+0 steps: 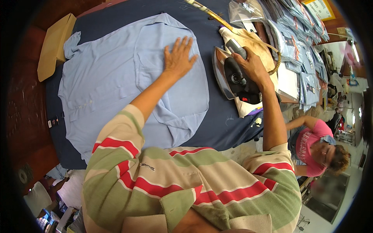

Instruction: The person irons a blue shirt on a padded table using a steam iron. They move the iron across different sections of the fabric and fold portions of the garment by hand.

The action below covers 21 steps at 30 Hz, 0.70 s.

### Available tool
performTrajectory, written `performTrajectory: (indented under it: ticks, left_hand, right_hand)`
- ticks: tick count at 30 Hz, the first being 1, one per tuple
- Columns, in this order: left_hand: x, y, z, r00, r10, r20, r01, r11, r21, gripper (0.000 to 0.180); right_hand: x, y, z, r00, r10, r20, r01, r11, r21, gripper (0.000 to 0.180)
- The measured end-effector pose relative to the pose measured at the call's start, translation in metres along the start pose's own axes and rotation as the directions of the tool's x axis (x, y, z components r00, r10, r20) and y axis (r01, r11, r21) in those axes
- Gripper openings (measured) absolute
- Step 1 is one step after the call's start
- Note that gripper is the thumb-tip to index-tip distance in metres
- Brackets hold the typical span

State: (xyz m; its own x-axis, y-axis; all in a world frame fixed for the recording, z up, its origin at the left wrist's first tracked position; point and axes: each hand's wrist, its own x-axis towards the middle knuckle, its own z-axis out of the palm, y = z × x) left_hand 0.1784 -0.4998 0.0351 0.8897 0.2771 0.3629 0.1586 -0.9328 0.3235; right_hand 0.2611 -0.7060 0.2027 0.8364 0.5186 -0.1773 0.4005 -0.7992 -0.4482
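Note:
A light blue shirt [112,73] lies spread over a dark blue cloth, with some creases and folded layers toward its right end. My left hand [179,58] rests flat on the shirt's upper right part, fingers spread. To the right, my right hand [250,66] is wrapped round the handle of a clothes iron [234,77], which has a dark body and a shiny soleplate edge. The iron sits on a scorched cream cloth pad [248,39], apart from the shirt. A wrapped cord [278,64] curves beside my right wrist.
Stacks of bagged blue shirts [291,42] stand at the far right. An open cardboard box [56,46] is at the left edge of the dark blue cloth [221,132]. Below right, a person in a pink shirt [312,147] is nearby. A clear plastic bag [244,11] lies at the back.

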Motion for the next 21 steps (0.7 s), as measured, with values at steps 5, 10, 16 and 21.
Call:
performTrajectory:
  ticks: [5, 10, 16, 21]
  left_hand:
    - [0.042, -0.066, -0.026, 0.999, 0.025, 0.044, -0.03, 0.991, 0.131, 0.034]
    - [0.091, -0.112, -0.017, 0.959, 0.218, 0.18, -0.269, 0.898, 0.347, 0.028]
    - [0.146, -0.109, 0.002, 0.938, 0.251, 0.239, -0.327, 0.868, 0.375, 0.03]
    - [0.171, -0.109, 0.025, 0.947, 0.059, 0.317, -0.189, 0.898, 0.398, 0.031]
  right_hand:
    - [0.02, -0.039, 0.033, 0.987, -0.152, 0.045, 0.151, 0.988, 0.027, 0.058]
    - [0.045, -0.086, 0.078, 0.964, -0.228, 0.135, 0.239, 0.969, -0.067, 0.05]
    - [0.111, -0.047, 0.064, 0.995, -0.084, -0.061, 0.083, 0.996, -0.01, 0.052]
    - [0.105, -0.059, 0.078, 0.967, -0.243, 0.079, 0.243, 0.97, 0.014, 0.059]
